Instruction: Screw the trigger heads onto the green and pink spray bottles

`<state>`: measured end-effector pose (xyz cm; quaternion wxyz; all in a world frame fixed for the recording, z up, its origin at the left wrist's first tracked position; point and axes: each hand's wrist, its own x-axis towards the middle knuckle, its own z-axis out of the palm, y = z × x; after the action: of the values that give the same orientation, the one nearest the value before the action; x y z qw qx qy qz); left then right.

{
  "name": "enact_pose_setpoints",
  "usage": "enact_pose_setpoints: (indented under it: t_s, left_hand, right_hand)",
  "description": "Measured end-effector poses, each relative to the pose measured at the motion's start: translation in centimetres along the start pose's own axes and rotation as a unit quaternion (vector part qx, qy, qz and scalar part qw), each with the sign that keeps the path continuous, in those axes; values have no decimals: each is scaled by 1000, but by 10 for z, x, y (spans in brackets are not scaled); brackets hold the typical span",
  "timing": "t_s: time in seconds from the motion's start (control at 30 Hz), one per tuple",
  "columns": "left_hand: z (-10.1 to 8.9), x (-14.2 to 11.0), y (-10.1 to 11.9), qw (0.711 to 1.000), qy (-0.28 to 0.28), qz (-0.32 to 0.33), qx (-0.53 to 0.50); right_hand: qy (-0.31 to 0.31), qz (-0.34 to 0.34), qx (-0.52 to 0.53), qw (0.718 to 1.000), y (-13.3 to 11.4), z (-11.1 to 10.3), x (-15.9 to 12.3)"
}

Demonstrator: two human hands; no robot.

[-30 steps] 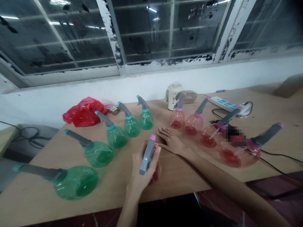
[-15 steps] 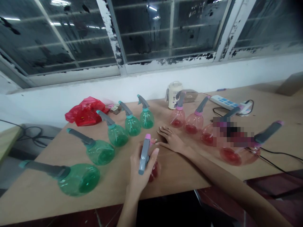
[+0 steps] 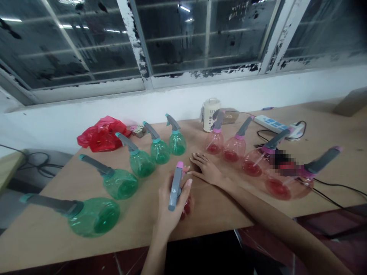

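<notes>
Wooden table (image 3: pixel 212 221) with spray bottles, seen from the wearer's head. The left hand (image 3: pixel 169 200) is closed around the pink-nozzled spray bottle (image 3: pixel 175 189), near the middle of the table's front edge; its fingers and thumb wrap the neck below the grey trigger head, and its reddish base shows partly behind the thumb. The right hand (image 3: pixel 208 170) lies palm down on the tabletop just beyond, fingers moderately spread and holding nothing; whether a fingertip touches the bottle cannot be told. Five green spray bottles (image 3: pixel 142 164) form a slanting row from near the front left corner towards the rear edge. Four pink spray bottles (image 3: pixel 234 149) form a second row on the right side, the nearest partly masked by pixelation. Along the rear edge are a red plastic bag (image 3: pixel 101 133), a cream canister (image 3: pixel 210 121) and, farther right, a white power strip (image 3: pixel 273 125).
</notes>
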<state>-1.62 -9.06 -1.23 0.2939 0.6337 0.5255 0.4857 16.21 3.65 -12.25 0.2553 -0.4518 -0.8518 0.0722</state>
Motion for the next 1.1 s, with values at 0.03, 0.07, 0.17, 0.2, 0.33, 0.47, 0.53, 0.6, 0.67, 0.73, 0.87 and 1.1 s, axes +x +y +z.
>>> enact_pose_setpoints:
  t_s: [0.03,0.07,0.17,0.2,0.33,0.47,0.53,0.6,0.67,0.73,0.87,1.1]
  left_hand:
    - [0,0,1,1000,-2,-2,3]
    - [0,0,2,1000,-3,-7,6]
    - [0,1,6,999,-7,-32,16]
    - [0,2,8,999,-12,-36,17]
    - [1,5,12,999,-23,-35,-2]
    - [1,7,11,1000,-9,-26,14]
    - [1,6,8,999,-14,-26,15]
    - [1,4,5,999,-26,-44,1]
    - [1,1,4,998,-33,-58,-16]
    - [1,-1,4,999,-18,-41,-5]
    - [-1,-2,6,999,6,4,37]
    - [0,-1,2,999,5,5,32]
  right_hand:
    - [0,-1,0,1000,0,0,0]
    - [0,-2,1,1000,1,1,0]
    - [1,-6,4,1000,1,1,0]
    - [1,-6,4,1000,2,1,0]
    - [2,-6,6,1000,2,1,0]
    - [4,-6,7,1000,2,1,-1]
    - [5,-5,7,1000,2,1,-1]
    - [5,-4,6,1000,2,1,-1]
    - [5,-3,5,1000,2,1,-1]
    - [5,-2,5,1000,1,1,-1]
    - [6,1,8,1000,2,1,-1]
    - [8,1,7,1000,1,1,-1]
